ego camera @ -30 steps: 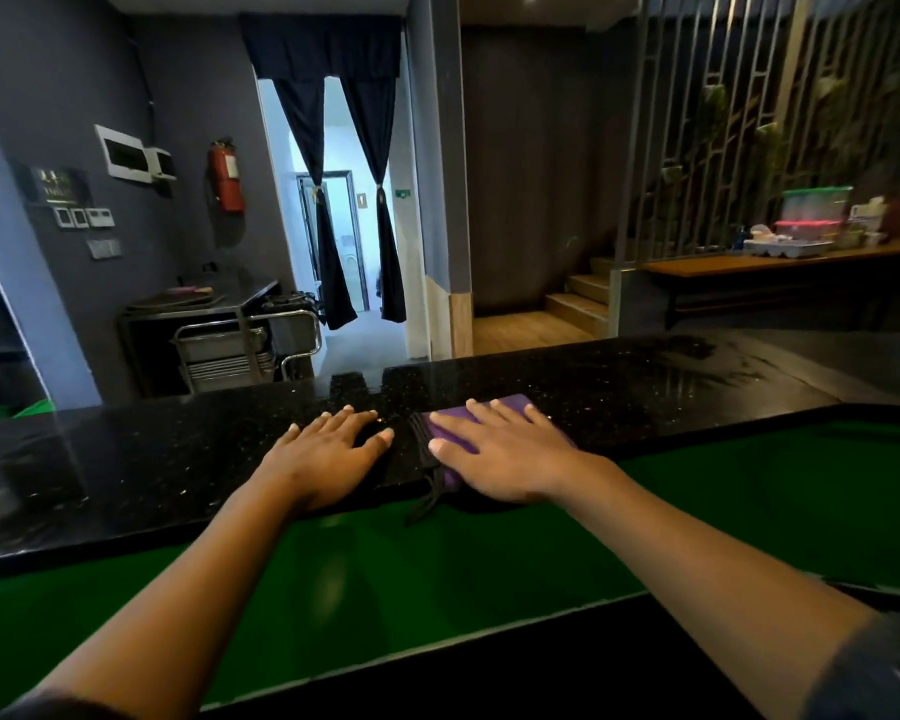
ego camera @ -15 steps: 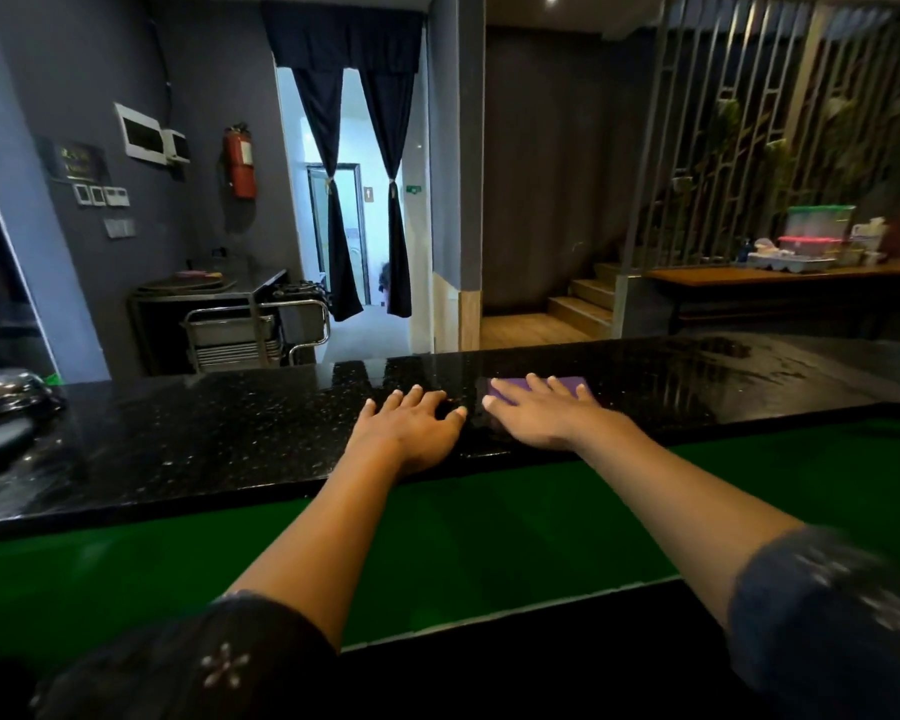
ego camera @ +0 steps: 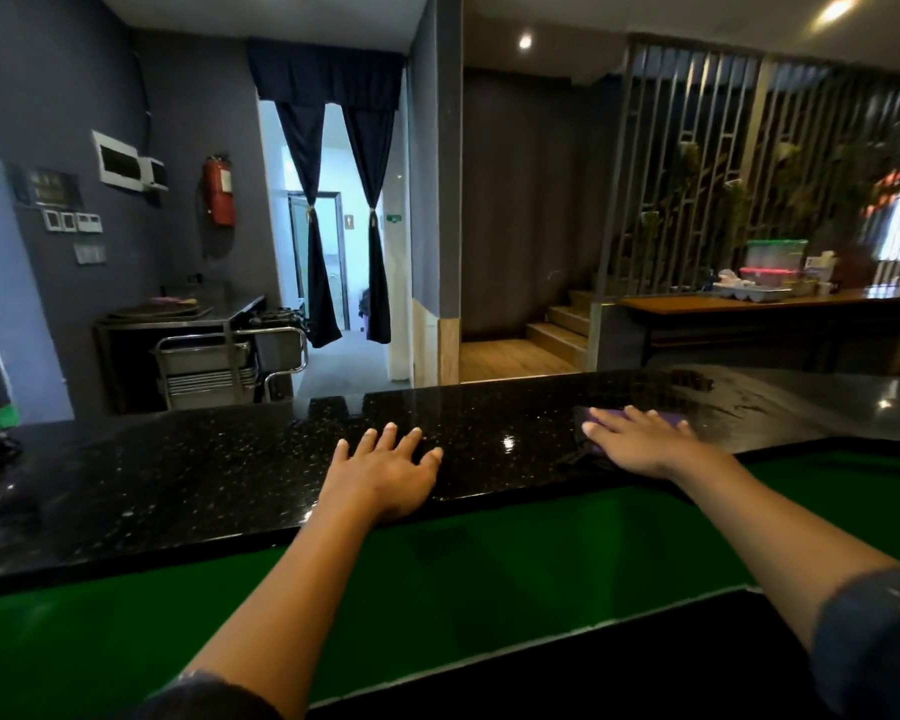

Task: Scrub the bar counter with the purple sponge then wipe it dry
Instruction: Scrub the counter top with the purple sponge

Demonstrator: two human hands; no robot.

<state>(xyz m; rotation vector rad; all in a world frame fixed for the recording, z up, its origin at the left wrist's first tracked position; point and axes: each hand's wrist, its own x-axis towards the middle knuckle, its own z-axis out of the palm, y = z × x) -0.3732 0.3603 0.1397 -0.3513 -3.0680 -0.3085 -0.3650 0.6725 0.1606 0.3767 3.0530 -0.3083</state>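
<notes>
purple sponge [ego camera: 668,419] | on the black surface [ego camera: 204,470], under the flat right hand [ego camera: 640,443] | it has slid right, away from the left hand [ego camera: 385,472] | both grips open, fingers straight, left hand holds nothing | scrubbing goes on, drying not yet started

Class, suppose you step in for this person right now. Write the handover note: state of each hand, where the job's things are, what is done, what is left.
Left hand: flat, fingers spread, resting on the black bar counter near its front edge, holding nothing.
Right hand: flat, fingers straight, pressing down on the purple sponge, farther along the counter to the right.
Done: scrubbing is under way; wet streaks show on the counter beyond the sponge.
Left: scrub the rest of the counter, which seems to be mainly the stretch toward the left, then wipe it dry. No drying cloth can be clearly made out in this view, so find one first.
</notes>
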